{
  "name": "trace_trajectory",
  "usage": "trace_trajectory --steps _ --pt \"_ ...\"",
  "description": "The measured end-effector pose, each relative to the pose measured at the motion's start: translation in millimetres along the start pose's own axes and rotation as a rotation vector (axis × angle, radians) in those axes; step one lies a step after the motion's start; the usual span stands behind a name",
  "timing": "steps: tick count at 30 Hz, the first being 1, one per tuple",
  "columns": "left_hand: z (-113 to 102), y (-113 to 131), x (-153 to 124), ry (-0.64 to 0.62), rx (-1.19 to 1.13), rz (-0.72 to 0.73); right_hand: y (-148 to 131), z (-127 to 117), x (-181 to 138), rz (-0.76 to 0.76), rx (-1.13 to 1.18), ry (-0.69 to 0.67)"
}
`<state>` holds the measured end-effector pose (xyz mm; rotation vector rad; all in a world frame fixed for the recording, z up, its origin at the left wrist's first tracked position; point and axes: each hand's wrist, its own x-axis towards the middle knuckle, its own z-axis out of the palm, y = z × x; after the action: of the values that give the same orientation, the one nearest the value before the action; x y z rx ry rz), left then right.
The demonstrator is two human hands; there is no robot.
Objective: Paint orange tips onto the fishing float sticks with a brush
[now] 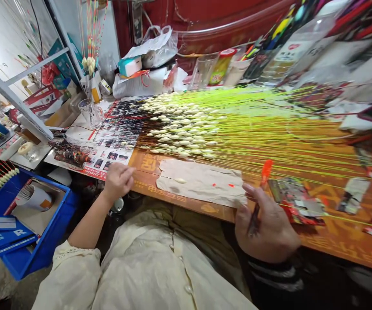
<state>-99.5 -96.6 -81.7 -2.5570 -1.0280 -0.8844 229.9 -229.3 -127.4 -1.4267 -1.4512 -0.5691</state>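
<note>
**Hidden, cut-off and unreadable items**
The right hand [268, 226] conceals part of the orange-tipped stick [265, 174]; blurred pens [363, 21] run past the top-right edge; the packet [297, 200] print is too small to read.

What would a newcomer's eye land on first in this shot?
A dense fan of neon yellow-green stems tipped with cream float bodies spreads across the orange printed table. At front right, the right hand grips a slender dark-and-orange stick beside a tan cloth. A blue crate sits lower left.
</note>
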Motion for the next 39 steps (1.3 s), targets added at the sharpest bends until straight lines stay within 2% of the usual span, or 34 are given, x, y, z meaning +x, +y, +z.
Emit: trace_trajectory --steps 3,5,10,16,23,28,33,36,39 --pt "5 21 -5 -0.108 -0.123 0.119 -3 -2 5 0.008 0.005 -0.012" --pt "10 26 -3 -0.176 -0.148 0.11 -5 -2 9 0.007 0.01 -0.007" --pt "29 12 22 -0.366 -0.106 0.043 -7 2 15 0.014 0.029 -0.021" --pt "49 -1 50 -0.484 -0.019 0.037 -6 7 13 0.002 0.037 -0.008" --pt "39 8 52 -0.624 0.094 0.04 -6 9 10 0.014 0.053 0.002" --pt "19 4 25 -0.588 0.147 0.048 -6 8 8 0.004 0.049 0.006" --pt "-14 -8 -28 -0.485 0.237 -0.055 -5 8 5 -0.016 0.015 0.01" --pt "-38 -26 -68 -0.39 0.286 -0.123 -6 6 7 -0.009 -0.043 -0.016" --pt "-63 -59 -109 -0.332 0.342 -0.262 -6 4 7 0.026 -0.109 -0.121"
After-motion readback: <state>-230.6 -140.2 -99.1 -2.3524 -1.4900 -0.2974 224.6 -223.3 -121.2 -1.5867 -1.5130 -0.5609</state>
